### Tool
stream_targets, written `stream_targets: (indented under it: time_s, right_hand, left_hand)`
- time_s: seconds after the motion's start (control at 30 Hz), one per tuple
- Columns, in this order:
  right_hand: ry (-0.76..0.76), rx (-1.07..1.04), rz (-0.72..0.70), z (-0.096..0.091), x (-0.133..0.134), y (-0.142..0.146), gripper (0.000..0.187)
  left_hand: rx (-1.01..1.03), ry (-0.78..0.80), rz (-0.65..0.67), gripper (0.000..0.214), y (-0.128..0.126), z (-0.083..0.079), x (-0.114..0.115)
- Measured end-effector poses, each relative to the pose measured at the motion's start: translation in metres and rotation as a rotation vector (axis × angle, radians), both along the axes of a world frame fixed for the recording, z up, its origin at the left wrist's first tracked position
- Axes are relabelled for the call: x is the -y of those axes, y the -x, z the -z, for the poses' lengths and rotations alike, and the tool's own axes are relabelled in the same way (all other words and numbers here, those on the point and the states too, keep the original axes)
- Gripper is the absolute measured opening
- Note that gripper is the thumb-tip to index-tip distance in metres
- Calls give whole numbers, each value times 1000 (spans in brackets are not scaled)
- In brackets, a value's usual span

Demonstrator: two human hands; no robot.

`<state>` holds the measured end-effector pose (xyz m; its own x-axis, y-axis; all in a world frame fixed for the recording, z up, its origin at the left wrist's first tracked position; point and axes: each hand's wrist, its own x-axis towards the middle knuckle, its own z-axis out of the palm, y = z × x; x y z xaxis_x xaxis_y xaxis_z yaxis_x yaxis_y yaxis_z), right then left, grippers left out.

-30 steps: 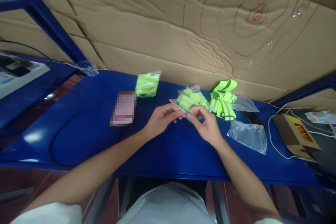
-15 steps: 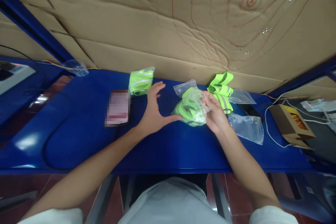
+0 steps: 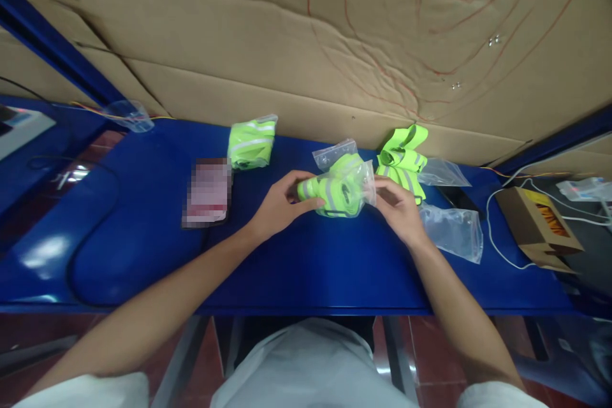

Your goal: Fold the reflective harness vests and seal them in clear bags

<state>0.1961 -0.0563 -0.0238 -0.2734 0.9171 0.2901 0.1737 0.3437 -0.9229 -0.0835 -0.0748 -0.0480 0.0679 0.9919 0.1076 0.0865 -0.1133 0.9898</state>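
Between my hands is a clear plastic bag with a rolled neon-yellow reflective strap [image 3: 337, 194] inside. My left hand [image 3: 283, 201] grips its left end, thumb in front and fingers behind. At the bag's right end, by the zip opening, my right hand [image 3: 396, 204] pinches the plastic; some of its fingertips are hidden behind the film. Just behind lies another clear zip bag [image 3: 329, 154], partly covered. A loose neon-yellow reflective strap [image 3: 404, 156] is heaped beyond my right hand. Farther left sits a bagged neon-yellow strap [image 3: 252, 143].
On the blue table [image 3: 306, 268] a phone [image 3: 208, 191] lies at left. Flat clear bags [image 3: 452, 229] and a dark object [image 3: 461, 199] are at right, near a cardboard box [image 3: 538, 226] and white cable. A plastic cup [image 3: 131, 116] stands back left, before a cardboard wall [image 3: 239, 44].
My left hand has closed from a wide spread onto the bag's left end. The bagged strap has turned so its roll lies lengthwise, and my right hand still holds the bag's right end.
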Motion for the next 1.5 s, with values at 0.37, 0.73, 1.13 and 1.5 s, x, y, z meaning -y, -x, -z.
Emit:
stream_targets:
  time_s: [0.37, 0.73, 1.13, 1.5]
  right_hand:
    - [-5, 19, 11, 8, 6, 1, 27]
    - [-178, -149, -14, 0, 19, 10, 55]
    - [-298, 43, -32, -21, 35, 6, 37]
    - [-560, 305, -7, -26, 45, 12, 12]
  left_hand:
    - [-96, -31, 38, 59, 0, 0, 4]
    - [-388, -69, 104, 60, 15, -22, 3]
    - [28, -439, 157, 24, 9, -40, 28]
    - [-24, -623, 36, 14, 8, -51, 30]
